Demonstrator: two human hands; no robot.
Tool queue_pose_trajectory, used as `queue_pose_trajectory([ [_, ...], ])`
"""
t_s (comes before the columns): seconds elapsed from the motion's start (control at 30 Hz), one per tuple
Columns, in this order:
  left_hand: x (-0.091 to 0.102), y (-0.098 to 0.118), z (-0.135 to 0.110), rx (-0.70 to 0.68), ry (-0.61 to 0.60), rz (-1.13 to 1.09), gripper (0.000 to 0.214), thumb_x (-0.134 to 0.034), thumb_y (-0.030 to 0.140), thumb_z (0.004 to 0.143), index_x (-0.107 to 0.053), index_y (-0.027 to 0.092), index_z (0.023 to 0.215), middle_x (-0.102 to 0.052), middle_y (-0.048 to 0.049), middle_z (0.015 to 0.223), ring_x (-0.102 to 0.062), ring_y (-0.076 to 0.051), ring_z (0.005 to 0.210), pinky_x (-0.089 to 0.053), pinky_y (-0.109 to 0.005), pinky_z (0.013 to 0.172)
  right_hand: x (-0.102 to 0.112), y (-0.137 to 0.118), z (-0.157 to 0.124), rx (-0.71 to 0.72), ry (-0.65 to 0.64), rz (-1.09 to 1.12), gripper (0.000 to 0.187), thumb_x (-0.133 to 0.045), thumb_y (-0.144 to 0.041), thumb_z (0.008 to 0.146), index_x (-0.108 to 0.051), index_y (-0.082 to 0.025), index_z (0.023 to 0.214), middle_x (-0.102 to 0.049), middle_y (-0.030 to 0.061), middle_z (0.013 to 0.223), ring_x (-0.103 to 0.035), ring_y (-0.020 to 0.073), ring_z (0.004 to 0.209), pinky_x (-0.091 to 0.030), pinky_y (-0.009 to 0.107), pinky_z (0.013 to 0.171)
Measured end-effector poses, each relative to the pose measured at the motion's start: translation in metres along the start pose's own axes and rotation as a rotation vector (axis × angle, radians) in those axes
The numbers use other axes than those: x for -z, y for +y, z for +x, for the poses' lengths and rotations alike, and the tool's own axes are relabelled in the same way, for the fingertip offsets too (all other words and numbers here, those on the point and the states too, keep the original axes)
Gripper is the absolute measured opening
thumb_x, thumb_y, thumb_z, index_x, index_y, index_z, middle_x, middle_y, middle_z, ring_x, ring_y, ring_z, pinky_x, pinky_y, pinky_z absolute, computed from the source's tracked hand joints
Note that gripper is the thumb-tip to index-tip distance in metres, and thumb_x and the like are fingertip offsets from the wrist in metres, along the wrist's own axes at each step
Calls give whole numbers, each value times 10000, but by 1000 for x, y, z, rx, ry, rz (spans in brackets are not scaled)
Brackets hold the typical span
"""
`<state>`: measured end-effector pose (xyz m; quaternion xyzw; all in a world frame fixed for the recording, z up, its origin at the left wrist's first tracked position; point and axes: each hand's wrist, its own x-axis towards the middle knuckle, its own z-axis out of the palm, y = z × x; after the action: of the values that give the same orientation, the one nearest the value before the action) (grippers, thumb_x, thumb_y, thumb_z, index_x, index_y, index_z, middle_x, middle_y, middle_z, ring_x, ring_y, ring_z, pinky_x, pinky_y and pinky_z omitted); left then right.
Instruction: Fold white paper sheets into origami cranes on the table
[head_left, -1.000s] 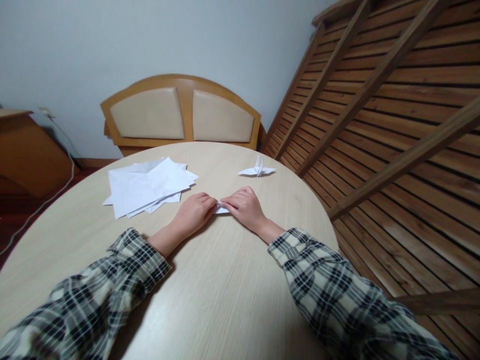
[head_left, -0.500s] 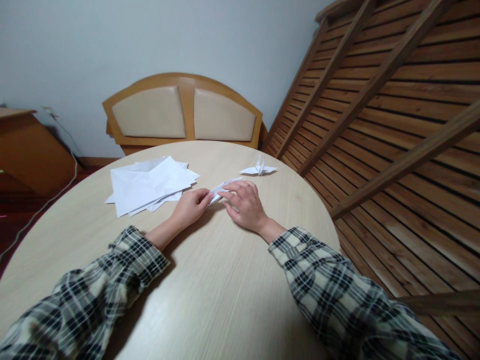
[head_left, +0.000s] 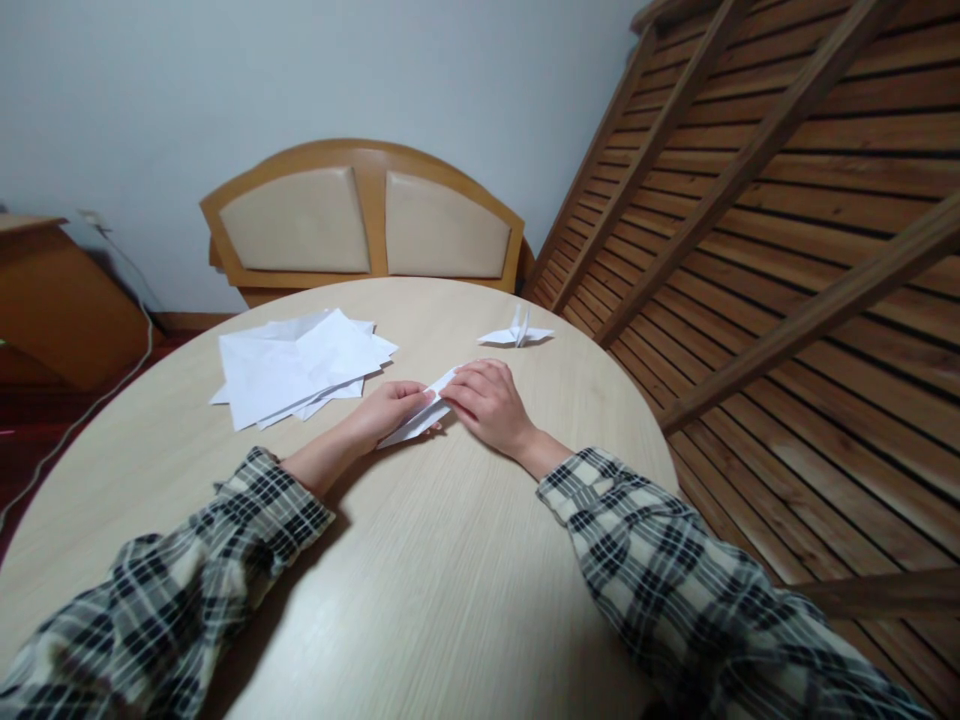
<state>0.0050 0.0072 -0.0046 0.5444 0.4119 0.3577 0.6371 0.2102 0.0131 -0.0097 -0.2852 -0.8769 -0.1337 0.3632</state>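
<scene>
The left hand [head_left: 394, 410] holds a folded paper [head_left: 433, 409] between thumb and fingers, and the right hand [head_left: 491, 405] grips its farther end. This paper is over the table [head_left: 435, 560], between the sheets [head_left: 281, 375] towards the left edge and a paper crane [head_left: 517, 335] near the far right edge.

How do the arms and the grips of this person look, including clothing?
The loose cream, black and grey plaid fabric left sleeve and matching right sleeve end in wide cuffs. The left grip and right grip are bare, ungloved human hands.
</scene>
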Motion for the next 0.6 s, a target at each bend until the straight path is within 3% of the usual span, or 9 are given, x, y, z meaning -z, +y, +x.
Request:
queue_pose_trajectory([
  [0.27, 3, 5, -1, 125, -1, -109, 226, -746, 305, 781, -658, 127, 888, -715, -81, 744, -650, -140, 633, -510, -245, 597, 0, 2, -1, 20, -24, -10, 119, -583, -211, 918, -693, -243, 952, -696, 35, 1005, -536, 226, 1068, -341, 419, 978],
  [0.43, 8, 0, 4, 87, -47, -69, 286, -797, 290, 713, -646, 129, 896, -702, -66, 770, -629, -133, 636, -485, -236, 585, 1, 2, -1, 16, -30, -14, 136, -579, -212, 924, -707, -250, 947, -703, 27, 1008, -537, 223, 1073, -337, 419, 980],
  [0.6, 13, -11, 10, -8, -82, 29, 281, -754, 332, 748, -633, 137, 911, -675, -55, 777, -594, -123, 623, -461, -239, 569, 1, 1, -2, 12, -20, 7, 168, -559, -213, 940, -717, -251, 982, -702, 34, 1020, -533, 219, 1077, -347, 417, 972],
])
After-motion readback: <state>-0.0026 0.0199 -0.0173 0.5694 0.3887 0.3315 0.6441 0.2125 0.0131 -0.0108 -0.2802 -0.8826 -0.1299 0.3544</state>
